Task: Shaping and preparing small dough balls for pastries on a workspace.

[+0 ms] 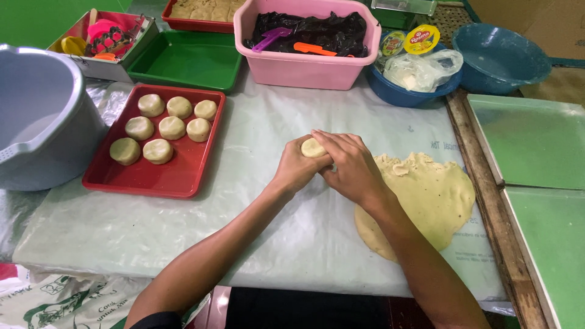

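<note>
Both hands meet at frame centre over the plastic-covered desk (262, 244). Left hand (297, 169) is cupped around a small dough disc (313, 147), which sits on top of its curled fingers. Right hand (348, 166) is closed over it from 3 o'clock, thumb and fingers pressing the disc's edge. Both are grasping the same piece; neither is released.

To shape it well, judging from this: keep pressure even around the rim, turn the piece a bit at a time, and match the thickness of the finished ones.

The rolled dough sheet (426, 195) lies flat at 3 o'clock of the hands, partly under the right forearm, edges ragged.

Containers:
- Red tray (152, 180) at 9 o'clock: eight round dough discs (164, 125) in rows at its far end, near half bare.
- Grey bucket (36, 116) further out at 9 o'clock; contents not visible.
- Green tray (186, 61) at 11 o'clock, nothing in it.
- Pink tub (304, 67) at 12 o'clock: black plastic liner, purple and orange tools on top.
- Blue bowl (408, 91) at 1 o'clock: clear bag, small tubs.
- Teal bowl (499, 58) at 2 o'clock: interior looks bare.
</note>
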